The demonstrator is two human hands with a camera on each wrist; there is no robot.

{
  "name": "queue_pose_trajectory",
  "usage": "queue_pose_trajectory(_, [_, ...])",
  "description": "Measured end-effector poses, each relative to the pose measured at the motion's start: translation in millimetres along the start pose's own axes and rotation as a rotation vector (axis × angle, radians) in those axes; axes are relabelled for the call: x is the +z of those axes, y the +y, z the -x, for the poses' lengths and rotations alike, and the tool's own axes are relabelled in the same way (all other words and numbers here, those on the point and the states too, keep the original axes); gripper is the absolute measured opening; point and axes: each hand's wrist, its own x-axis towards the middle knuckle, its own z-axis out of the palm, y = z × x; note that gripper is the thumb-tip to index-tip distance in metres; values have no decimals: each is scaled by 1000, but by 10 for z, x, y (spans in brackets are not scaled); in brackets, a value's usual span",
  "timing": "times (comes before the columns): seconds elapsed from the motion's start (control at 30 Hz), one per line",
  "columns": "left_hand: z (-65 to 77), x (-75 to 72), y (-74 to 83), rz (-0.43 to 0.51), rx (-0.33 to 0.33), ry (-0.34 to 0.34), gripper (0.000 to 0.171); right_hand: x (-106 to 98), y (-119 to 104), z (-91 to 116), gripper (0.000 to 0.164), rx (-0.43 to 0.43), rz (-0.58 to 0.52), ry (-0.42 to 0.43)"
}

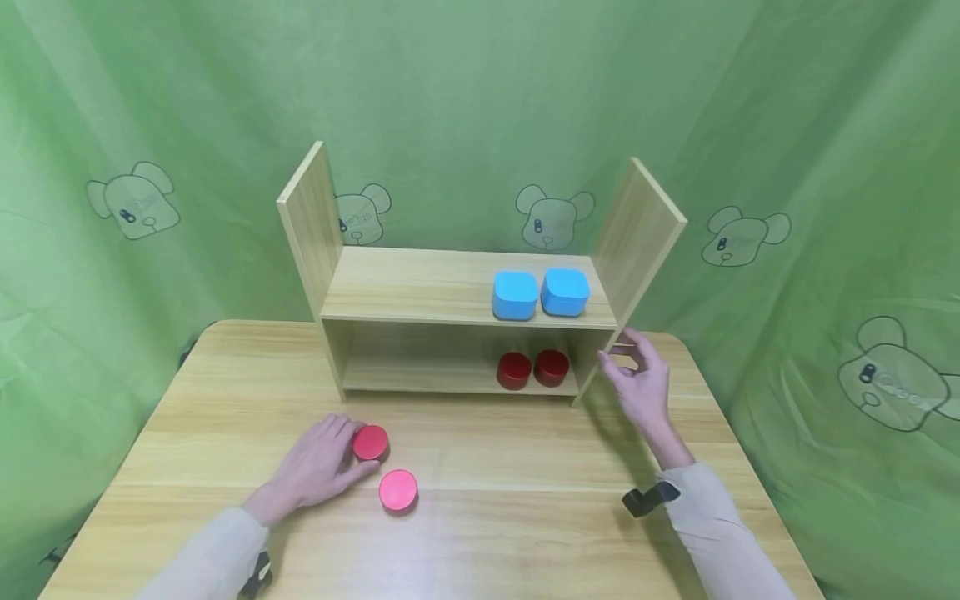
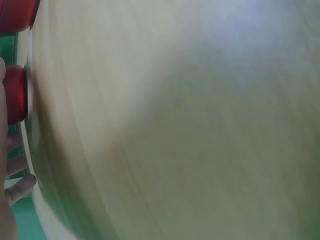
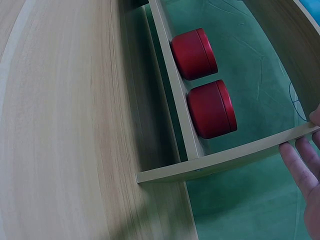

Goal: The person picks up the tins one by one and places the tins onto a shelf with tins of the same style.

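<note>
My left hand (image 1: 318, 462) lies low at the table's left, thumb and fingers around a round red tin (image 1: 371, 443). In the left wrist view the thumb partly covers this tin (image 2: 16, 95), and the other fingers are spread. A second round tin (image 1: 398, 492), pinkish red on top, sits just nearer, apart from the hand. My right hand (image 1: 641, 379) pinches the right side panel of a wooden shelf (image 1: 420, 283); in the right wrist view, fingers (image 3: 300, 167) lie against the panel's outer face, with the thumb on the other side.
Two blue rounded-square tins (image 1: 515, 296) stand at the right of the upper board. Below them, two dark red round tins (image 1: 513, 371) stand on the lower board. A green curtain (image 1: 450, 100) surrounds the wooden table (image 1: 487, 533).
</note>
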Motion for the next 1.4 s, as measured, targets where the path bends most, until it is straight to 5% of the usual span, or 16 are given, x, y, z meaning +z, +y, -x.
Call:
queue_pose_trajectory(0.67, [-13,14,7,1,-11,0,59,17,14,-1,49,-5,1,-5])
queue_pose_trajectory(1.4, [-314,-60,235,22,6,74,63,21,27,-3,50,5,-8,10])
